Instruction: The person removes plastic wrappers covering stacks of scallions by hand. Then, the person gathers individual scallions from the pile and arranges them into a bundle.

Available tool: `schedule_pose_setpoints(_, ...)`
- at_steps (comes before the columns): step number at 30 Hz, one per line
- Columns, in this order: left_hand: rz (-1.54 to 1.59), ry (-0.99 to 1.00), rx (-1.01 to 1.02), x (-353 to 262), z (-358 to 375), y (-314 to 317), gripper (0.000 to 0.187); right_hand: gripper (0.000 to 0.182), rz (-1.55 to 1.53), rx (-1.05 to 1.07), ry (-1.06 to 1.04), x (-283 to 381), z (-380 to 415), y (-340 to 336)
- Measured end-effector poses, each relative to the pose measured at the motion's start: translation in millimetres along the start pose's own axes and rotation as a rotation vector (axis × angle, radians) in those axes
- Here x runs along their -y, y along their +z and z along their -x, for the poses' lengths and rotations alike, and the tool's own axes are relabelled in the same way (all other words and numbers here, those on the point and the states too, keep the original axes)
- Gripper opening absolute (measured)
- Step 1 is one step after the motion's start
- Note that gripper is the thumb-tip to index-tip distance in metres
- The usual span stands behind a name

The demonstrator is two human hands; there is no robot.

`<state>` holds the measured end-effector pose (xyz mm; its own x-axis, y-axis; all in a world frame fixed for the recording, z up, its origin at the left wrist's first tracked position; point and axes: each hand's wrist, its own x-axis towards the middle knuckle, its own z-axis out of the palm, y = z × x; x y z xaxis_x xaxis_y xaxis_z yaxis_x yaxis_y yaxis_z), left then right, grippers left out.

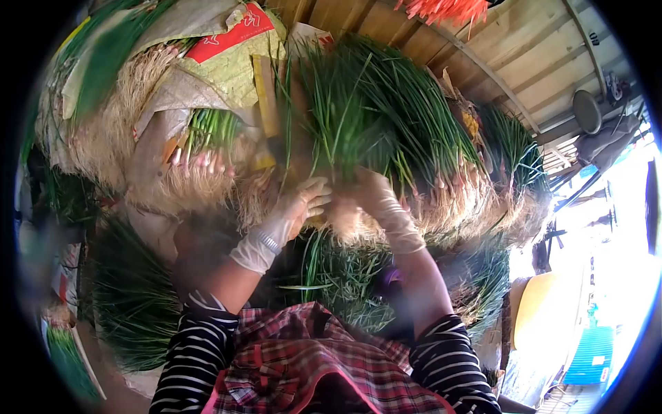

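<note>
My right hand (376,193), in a thin pale glove, is closed round a bunch of green onions (343,219). Its roots hang below the hand, and its leaves, blurred, rise above. To the left, my left hand (303,201) wears a similar glove with a watch or bracelet (269,241) at the wrist. Its fingers are stretched toward the bunch, slightly bent and apart, close to the roots. Behind and right of both hands lies a thick row of green onions (407,103), roots toward me and leaves pointing away.
More bundled green onions (207,141) lie at the left, partly under a woven sack (196,86). Loose leaves (345,276) spread below my hands, and another leafy heap (131,297) sits at lower left. A yellow container (538,310) and a blue basket (589,355) stand at right.
</note>
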<state>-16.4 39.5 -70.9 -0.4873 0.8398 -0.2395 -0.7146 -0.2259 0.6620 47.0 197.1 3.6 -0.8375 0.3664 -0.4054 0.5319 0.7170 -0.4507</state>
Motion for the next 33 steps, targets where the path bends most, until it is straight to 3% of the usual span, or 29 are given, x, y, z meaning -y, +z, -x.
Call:
schedule_pose_setpoints(2, 0.21, 0.044, 0.215, 13.0, -10.1, -17.1, 0.031, 0.042, 0.155, -0.043, -0.3, 34.1, -2.2, 7.5)
schedule_pose_setpoints(3, 0.353, 0.088, -0.027, -11.1, 6.9, 15.0, 0.032, 0.041, 0.226, 0.02, -0.342, 37.9, -7.6, 2.2)
schedule_pose_setpoints(6, 0.144, 0.003, 0.05, -18.0, 3.2, -0.7, 0.026, 0.034, 0.434, -0.019, -0.448, 42.4, -13.7, -32.3)
schedule_pose_setpoints(7, 0.225, -0.022, 0.048, -23.4, 13.0, 3.7, 0.019, 0.032, 0.367, -0.061, -0.448, 37.9, -14.7, -35.0)
schedule_pose_setpoints(9, 0.215, -0.043, -0.061, -22.5, 14.7, 1.3, 0.02, 0.028, -0.145, -0.086, -0.373, 18.1, -15.9, -15.7)
schedule_pose_setpoints(10, 0.206, -0.054, -0.113, -22.0, 12.9, -1.4, 0.022, 0.026, -0.027, -0.086, -0.507, -11.2, -39.9, 11.6)
schedule_pose_setpoints(11, 0.161, 0.085, 0.101, -2.6, -7.8, -29.0, 0.034, 0.025, -0.117, -0.123, -0.489, -16.2, -45.2, 15.9)
schedule_pose_setpoints(12, 0.06, 0.125, 0.063, -10.6, -5.2, -31.9, 0.038, 0.024, -0.208, -0.161, -0.475, -20.8, -50.2, 20.0)
schedule_pose_setpoints(14, -0.132, 0.202, -0.02, -35.5, 13.4, -24.5, 0.047, 0.022, -0.791, -0.284, -0.11, -8.0, -27.2, -10.2)
schedule_pose_setpoints(16, -0.055, 0.343, 0.006, -60.5, 24.6, -25.5, 0.05, 0.023, -0.442, -0.555, -0.008, -8.4, -10.1, -35.8)
schedule_pose_setpoints(18, 0.081, 0.278, -0.013, -56.6, 32.9, -33.6, 0.046, 0.028, -0.06, -0.585, -0.021, -39.2, -22.7, -21.3)
schedule_pose_setpoints(20, 0.151, 0.054, -0.144, -35.9, 31.6, -32.6, 0.039, 0.033, 0.269, -0.491, 0.083, -37.3, -24.8, 3.9)
schedule_pose_setpoints(21, 0.041, 0.107, -0.009, -6.1, 7.3, -77.9, 0.036, 0.038, 0.342, -0.523, 0.128, -34.8, -25.1, 12.8)
schedule_pose_setpoints(22, 0.204, 0.029, 0.087, 3.2, -3.3, -99.9, 0.034, 0.038, 0.379, -0.461, 0.128, -32.9, -25.2, 10.8)
schedule_pose_setpoints(24, -0.102, 0.074, -0.201, -7.4, 8.5, -75.4, 0.037, 0.036, 0.459, -0.327, 0.129, -27.2, -23.2, 2.7)
schedule_pose_setpoints(25, -0.155, 0.092, -0.246, -9.1, 17.2, -65.6, 0.038, 0.028, 0.548, -0.215, 0.219, -11.6, -18.7, -5.3)
schedule_pose_setpoints(27, -0.258, 0.134, -0.33, -15.1, 32.3, -49.1, 0.041, 0.022, 0.215, -0.431, -0.01, -18.2, -15.3, -9.3)
schedule_pose_setpoints(28, -0.154, 0.143, -0.208, -21.8, 35.2, -47.5, 0.041, 0.019, 0.05, -0.533, -0.133, -19.8, -15.6, -12.0)
schedule_pose_setpoints(31, 0.104, 0.141, 0.121, -35.1, 44.6, -43.8, 0.041, 0.033, -0.84, -0.1, -0.245, -9.1, -13.0, 19.5)
schedule_pose_setpoints(33, -0.125, 0.241, 0.308, -21.0, 20.7, -66.6, 0.044, 0.039, -0.953, 0.026, -0.269, 1.7, -11.3, 30.7)
